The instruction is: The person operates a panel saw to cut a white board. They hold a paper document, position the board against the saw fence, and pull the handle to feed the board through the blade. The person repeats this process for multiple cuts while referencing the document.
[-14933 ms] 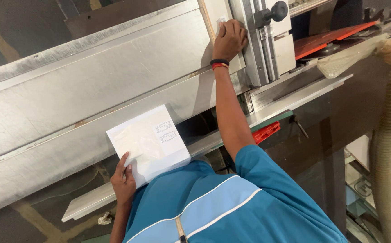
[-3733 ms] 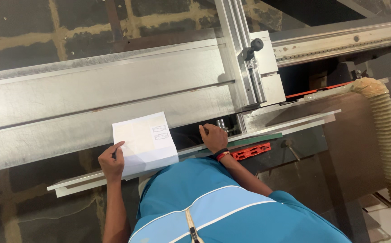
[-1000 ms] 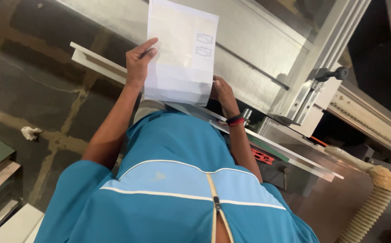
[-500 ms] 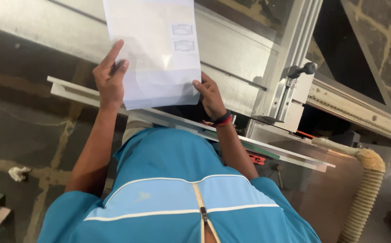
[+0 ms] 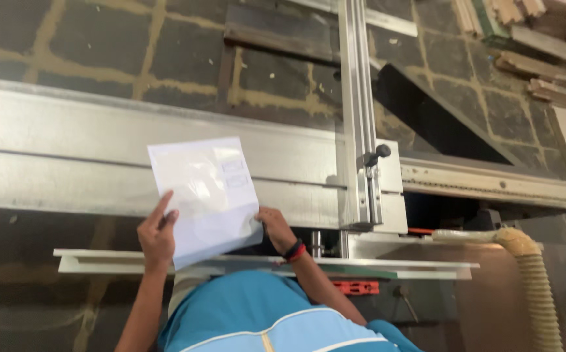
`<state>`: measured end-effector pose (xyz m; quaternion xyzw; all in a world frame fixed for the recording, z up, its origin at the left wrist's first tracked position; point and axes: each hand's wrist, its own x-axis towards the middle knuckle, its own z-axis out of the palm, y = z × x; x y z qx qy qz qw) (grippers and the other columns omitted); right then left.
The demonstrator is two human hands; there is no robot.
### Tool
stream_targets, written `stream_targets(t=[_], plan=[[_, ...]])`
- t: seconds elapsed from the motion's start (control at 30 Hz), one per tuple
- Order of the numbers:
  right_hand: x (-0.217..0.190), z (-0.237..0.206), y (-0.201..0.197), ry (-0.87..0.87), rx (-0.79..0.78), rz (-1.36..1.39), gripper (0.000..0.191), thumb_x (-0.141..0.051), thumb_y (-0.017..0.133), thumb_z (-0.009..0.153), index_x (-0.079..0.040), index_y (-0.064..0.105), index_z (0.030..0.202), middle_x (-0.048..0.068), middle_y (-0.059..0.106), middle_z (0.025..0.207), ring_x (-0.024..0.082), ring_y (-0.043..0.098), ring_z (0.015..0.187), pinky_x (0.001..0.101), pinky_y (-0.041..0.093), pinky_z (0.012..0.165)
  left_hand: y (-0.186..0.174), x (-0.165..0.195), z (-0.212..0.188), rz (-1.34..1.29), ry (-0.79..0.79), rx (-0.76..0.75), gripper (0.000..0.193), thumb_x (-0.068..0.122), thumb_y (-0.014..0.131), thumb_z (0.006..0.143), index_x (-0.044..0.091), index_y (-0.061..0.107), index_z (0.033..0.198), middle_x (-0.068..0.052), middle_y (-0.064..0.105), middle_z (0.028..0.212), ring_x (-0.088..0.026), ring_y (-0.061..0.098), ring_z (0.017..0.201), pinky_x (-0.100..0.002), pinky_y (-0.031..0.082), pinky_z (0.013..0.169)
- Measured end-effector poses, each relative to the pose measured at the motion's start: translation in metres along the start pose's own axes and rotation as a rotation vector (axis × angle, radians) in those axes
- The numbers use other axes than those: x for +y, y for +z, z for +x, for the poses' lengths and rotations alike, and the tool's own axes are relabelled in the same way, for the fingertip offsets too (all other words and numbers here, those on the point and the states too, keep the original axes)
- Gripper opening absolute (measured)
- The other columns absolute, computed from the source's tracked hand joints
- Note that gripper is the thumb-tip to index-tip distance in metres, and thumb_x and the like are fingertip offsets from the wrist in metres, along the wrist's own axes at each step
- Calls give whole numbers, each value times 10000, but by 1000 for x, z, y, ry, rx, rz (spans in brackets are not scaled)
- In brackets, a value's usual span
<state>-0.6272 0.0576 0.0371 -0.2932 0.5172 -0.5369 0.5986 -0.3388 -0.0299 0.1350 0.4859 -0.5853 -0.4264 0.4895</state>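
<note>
The left hand point(image 5: 158, 236) is raised in front of the body and pinches the lower left edge of the white paper sheet point(image 5: 204, 195) between thumb and fingers. The right hand point(image 5: 274, 228), forearm bent upward, grips the sheet's lower right corner. The sheet is tilted, held above the long metal rail point(image 5: 74, 163) of the saw machine.

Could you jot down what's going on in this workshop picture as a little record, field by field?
Place: workshop with a stone-tiled floor
Left hand: holds the white sheet of paper by its lower left edge
Right hand: touches the sheet's lower right corner; red and black wristband
Clothing: blue shirt with pale stripes
Machine: long metal bed with an upright rail and a black knob
In front: white ledge
Right side: ribbed beige hose
Far corner: wood offcuts
</note>
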Motion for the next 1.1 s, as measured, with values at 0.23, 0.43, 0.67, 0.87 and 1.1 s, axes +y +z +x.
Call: stream_targets(t=[0.23,0.43,0.67,0.87,1.1], plan=[[10,13,-15,-26,9,83,198,-125,561,988,27,683,951,-20,598,806,61,469,622,233,359,508,11,12,4,-109,-69,-48,465,70,682,961,194,680,1409,71,486,687,-42,292,574,-250,278,507],[-22,5,5,99,49,25,266,-108,530,953,70,706,1043,79,733,909,136,644,746,268,504,631,10,20,7,-106,-85,-60,469,54,660,951,202,668,1396,76,543,700,-53,300,559,-255,305,495],[-68,-15,24,-3,129,13,306,-164,591,953,31,688,1169,100,766,977,159,726,853,296,599,777,6,35,14,-71,17,-272,655,33,629,937,219,465,1543,-32,664,1337,-109,429,830,-252,455,643],[-95,-21,12,-390,226,-241,322,-182,636,1004,46,678,1228,82,731,1104,137,648,976,314,537,864,7,38,27,-23,439,-286,732,84,620,1030,100,249,1661,-168,343,1695,-357,403,1534,-452,409,1180],[-13,53,-41,-55,558,-645,394,-314,710,982,63,726,1093,200,755,958,302,640,859,420,522,803,-26,35,17,273,-186,-216,893,408,655,965,121,136,1632,-186,200,1711,-361,573,1336,-438,523,1020]])
